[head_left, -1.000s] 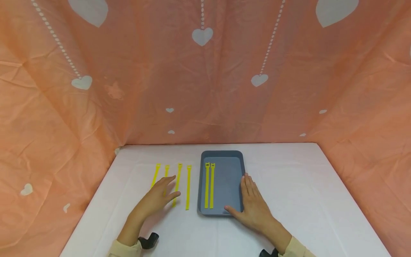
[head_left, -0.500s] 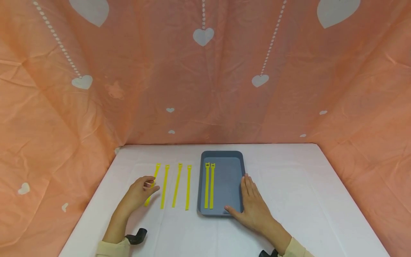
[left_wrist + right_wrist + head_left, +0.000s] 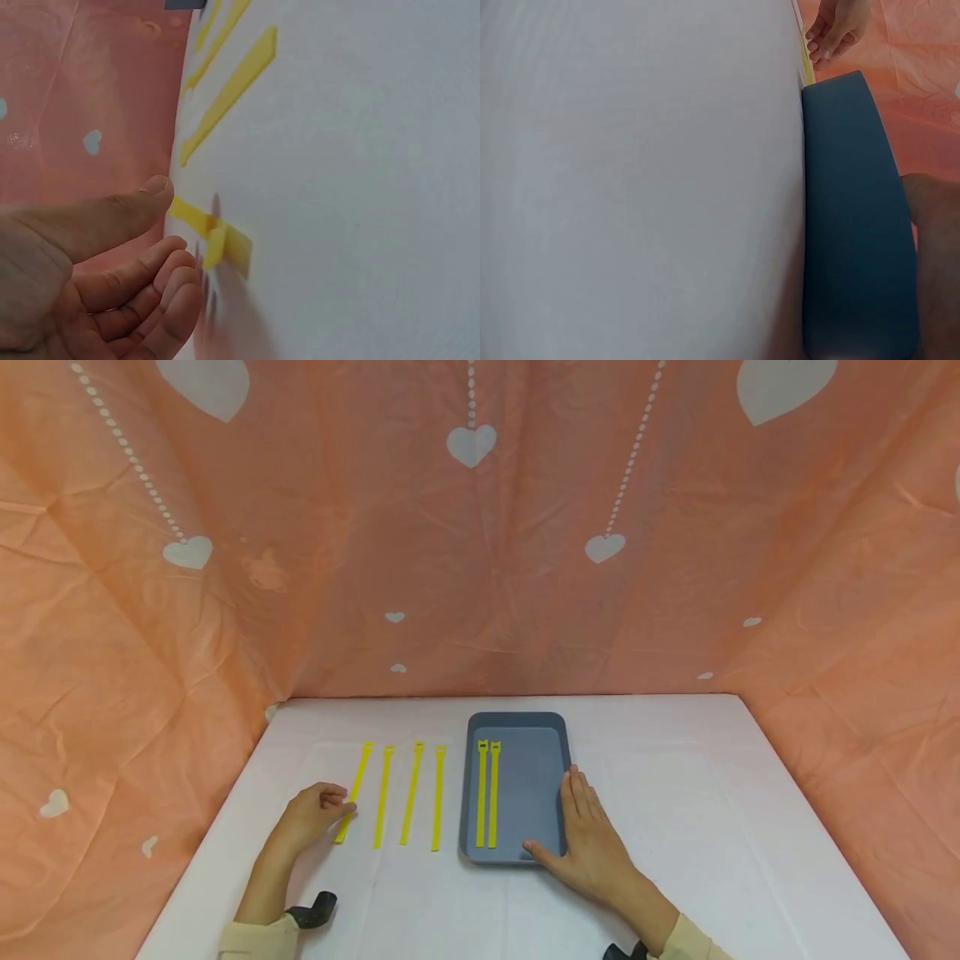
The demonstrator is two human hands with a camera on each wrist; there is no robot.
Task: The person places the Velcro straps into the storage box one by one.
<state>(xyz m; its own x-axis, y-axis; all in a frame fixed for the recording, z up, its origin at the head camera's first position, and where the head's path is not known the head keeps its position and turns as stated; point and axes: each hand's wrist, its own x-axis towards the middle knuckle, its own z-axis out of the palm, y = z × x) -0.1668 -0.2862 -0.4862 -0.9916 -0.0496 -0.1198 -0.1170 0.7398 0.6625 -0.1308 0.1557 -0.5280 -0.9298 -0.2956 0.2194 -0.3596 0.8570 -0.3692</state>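
Right, I saw the L hand (image 3: 311, 814) curled w/ fingertips on the leftmost yellow strap (image 3: 352, 792), thumb and fingers seeming to pinch its near end; three more straps (image 3: 409, 793) lay at its 3 o'clock on the white table (image 3: 712, 827). R hand (image 3: 592, 839) lay flat, fingers straight, against the grey tray (image 3: 525, 727)'s 3 o'clock rim; two straps in tray (image 3: 487, 793).

I can read no text, label, brand or number anywhere, neither on my tray (image 3: 516, 722) nor on the ties (image 3: 411, 793).
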